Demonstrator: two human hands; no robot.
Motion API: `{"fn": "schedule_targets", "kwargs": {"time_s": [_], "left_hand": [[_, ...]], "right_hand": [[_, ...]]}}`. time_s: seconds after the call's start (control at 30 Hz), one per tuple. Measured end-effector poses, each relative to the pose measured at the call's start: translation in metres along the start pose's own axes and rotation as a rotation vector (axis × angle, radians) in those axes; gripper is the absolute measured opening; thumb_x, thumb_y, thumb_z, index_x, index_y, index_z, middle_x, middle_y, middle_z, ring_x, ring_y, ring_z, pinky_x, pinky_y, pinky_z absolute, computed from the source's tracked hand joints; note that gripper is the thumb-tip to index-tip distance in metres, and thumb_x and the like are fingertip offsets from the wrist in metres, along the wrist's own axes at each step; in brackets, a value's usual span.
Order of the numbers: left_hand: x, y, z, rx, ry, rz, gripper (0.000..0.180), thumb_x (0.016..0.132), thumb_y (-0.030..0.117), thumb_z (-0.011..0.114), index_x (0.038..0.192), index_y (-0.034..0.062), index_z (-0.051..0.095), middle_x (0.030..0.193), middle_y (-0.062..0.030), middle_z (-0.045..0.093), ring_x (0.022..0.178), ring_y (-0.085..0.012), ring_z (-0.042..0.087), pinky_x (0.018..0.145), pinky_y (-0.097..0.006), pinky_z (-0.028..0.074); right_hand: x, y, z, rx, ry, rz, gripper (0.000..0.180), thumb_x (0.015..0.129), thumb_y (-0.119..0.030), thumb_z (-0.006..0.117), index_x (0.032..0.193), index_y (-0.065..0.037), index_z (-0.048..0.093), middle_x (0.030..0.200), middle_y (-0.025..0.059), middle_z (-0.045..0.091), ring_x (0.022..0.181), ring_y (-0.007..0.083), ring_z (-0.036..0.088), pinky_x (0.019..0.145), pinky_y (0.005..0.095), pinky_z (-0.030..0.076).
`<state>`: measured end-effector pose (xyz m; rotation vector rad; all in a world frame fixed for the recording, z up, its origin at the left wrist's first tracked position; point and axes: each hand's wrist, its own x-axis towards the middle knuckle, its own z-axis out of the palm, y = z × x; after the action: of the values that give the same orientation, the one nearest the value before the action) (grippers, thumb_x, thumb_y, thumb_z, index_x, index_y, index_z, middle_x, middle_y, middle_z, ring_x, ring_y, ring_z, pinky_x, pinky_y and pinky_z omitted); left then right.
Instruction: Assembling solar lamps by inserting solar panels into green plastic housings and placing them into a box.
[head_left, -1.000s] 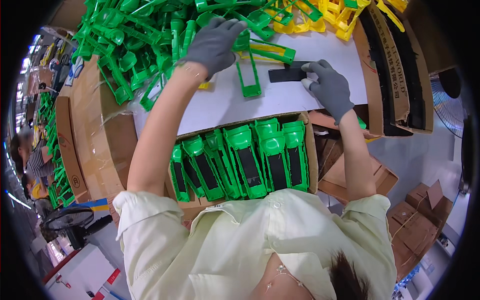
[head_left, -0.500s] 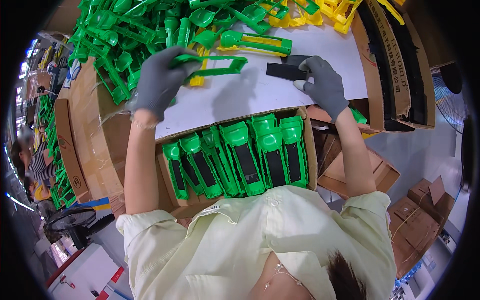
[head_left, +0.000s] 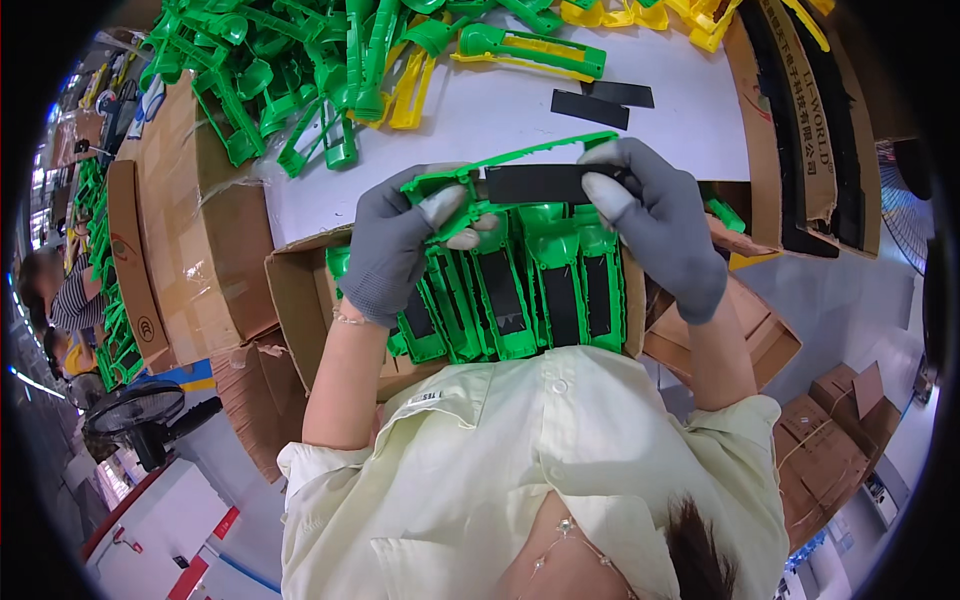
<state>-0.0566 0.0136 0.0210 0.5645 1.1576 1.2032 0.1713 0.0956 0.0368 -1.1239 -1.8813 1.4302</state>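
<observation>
My left hand point(head_left: 405, 230), in a grey glove with pale fingertips, is closed around the wide end of a green plastic housing point(head_left: 440, 190). The housing's long open frame stretches right toward my other hand. A flat black rectangular panel point(head_left: 535, 184) lies along this frame, its right end pinched by my gloved right hand point(head_left: 650, 205). Whether the panel sits inside the frame cannot be told. Just below both hands, an open cardboard box point(head_left: 300, 300) holds several green housings point(head_left: 500, 290) standing in a row, with black panels in their frames.
Loose green parts point(head_left: 270, 60) are heaped at the far left of the white tabletop point(head_left: 480, 110). Yellow parts point(head_left: 410, 90) lie beside them. Two black panels point(head_left: 600, 103) rest at the back right. A tall carton point(head_left: 780, 130) borders the right side; fans and boxes stand beyond.
Both hands have come together nearer my body, above the box. My right hand has lifted a black panel off the table, and my left has brought the green housing along.
</observation>
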Motion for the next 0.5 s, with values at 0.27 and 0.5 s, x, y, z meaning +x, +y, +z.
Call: {"fn": "schedule_targets", "kwargs": {"time_s": [0.27,0.5], "left_hand": [[-0.007,-0.002,0.014,0.021,-0.026,-0.061,0.027,0.086,0.0,0.054,0.111,-0.0101,0.054,0.092,-0.0163,0.062,0.077,-0.028,0.067,0.062,-0.03,0.057],[-0.008,-0.006,0.019,-0.054,0.056,-0.026,0.025,0.087,0.007,0.056,0.106,-0.009,0.055,0.088,-0.0155,0.064,0.072,-0.0244,0.067,0.053,-0.024,0.054]], "right_hand": [[-0.006,-0.008,0.002,-0.316,-0.01,-0.052,0.019,0.086,-0.01,0.057,0.099,0.003,0.058,0.07,0.0018,0.058,0.065,0.0032,0.049,0.058,0.0202,0.041],[-0.01,-0.008,-0.002,-0.185,-0.018,-0.017,0.019,0.086,-0.01,0.058,0.1,0.004,0.058,0.069,0.0015,0.057,0.064,0.0031,0.048,0.058,0.0207,0.041]]}}
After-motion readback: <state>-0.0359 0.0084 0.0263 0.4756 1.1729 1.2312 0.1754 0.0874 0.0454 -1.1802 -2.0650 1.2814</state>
